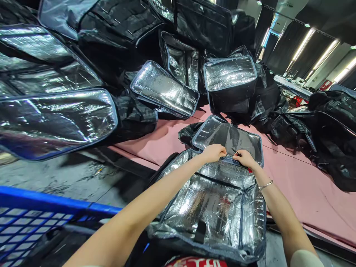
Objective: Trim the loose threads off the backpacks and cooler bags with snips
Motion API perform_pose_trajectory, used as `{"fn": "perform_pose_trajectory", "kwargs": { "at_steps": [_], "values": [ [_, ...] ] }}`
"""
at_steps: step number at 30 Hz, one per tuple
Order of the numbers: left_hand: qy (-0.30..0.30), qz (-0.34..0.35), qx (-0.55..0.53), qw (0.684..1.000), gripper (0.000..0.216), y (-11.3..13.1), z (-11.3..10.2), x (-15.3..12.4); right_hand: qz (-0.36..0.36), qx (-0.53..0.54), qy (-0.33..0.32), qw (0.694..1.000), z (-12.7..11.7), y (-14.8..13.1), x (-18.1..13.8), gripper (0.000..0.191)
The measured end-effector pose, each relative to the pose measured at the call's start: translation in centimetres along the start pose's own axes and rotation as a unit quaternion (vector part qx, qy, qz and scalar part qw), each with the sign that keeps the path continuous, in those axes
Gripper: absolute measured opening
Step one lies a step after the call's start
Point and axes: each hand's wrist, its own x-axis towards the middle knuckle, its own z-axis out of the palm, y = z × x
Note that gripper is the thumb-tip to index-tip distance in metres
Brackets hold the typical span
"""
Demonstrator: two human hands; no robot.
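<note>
An open black insulated bag (pixel 211 207) with silver foil lining lies in front of me, its lid (pixel 230 135) flipped back onto the pink table. My left hand (pixel 214 152) pinches the bag's far rim where the lid joins. My right hand (pixel 244 158) is closed on a small dark tool (pixel 236 152), likely thread snips, with its tip at the same seam. A bracelet sits on my right wrist.
Several more foil-lined black bags are piled at the back and left, one large lid (pixel 55 122) close on the left. The pink table (pixel 306 185) runs to the right. A blue wire cart (pixel 33 218) is at lower left.
</note>
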Motion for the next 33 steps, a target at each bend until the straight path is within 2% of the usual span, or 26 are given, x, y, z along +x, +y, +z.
{"fn": "perform_pose_trajectory", "kwargs": {
  "at_steps": [6,10,12,14,16,18,23,28,33],
  "values": [
    [0.048,-0.026,0.02,0.998,0.019,0.7,1.4,-0.4,-0.008,-0.002,-0.004,1.0,0.0,-0.2,-0.6,0.012],
    [0.059,-0.036,0.037,0.997,0.022,0.8,2.1,0.0,0.005,-0.038,0.065,0.997,-0.4,-0.6,-2.2,0.022],
    [0.061,-0.037,0.041,0.997,0.023,0.7,2.2,0.1,-0.029,-0.09,0.109,0.99,-0.6,-0.6,-3.0,0.025],
    [0.065,-0.038,0.045,0.996,0.024,0.7,2.2,0.1,-0.1,-0.158,0.124,0.975,-0.9,-0.5,-3.6,0.023],
    [0.069,-0.038,0.048,0.996,0.025,0.8,2.1,0.0,-0.16,-0.219,0.119,0.955,-1.0,-0.4,-4.0,0.022],
    [0.072,-0.035,0.051,0.995,0.025,0.9,2.0,-0.1,-0.184,-0.265,0.117,0.939,-1.1,-0.4,-4.3,0.024],
    [0.073,-0.031,0.057,0.995,0.025,1.0,1.7,-0.2,-0.197,-0.322,0.123,0.918,-1.1,-0.6,-4.6,0.027],
    [0.068,-0.032,0.059,0.995,0.025,1.0,1.7,-0.2,-0.197,-0.343,0.109,0.912,-1.4,-0.6,-4.9,0.029],
    [0.066,-0.035,0.055,0.996,0.024,1.0,1.7,-0.1,-0.226,-0.356,0.093,0.902,-1.4,-0.5,-5.4,0.033]
  ]
}}
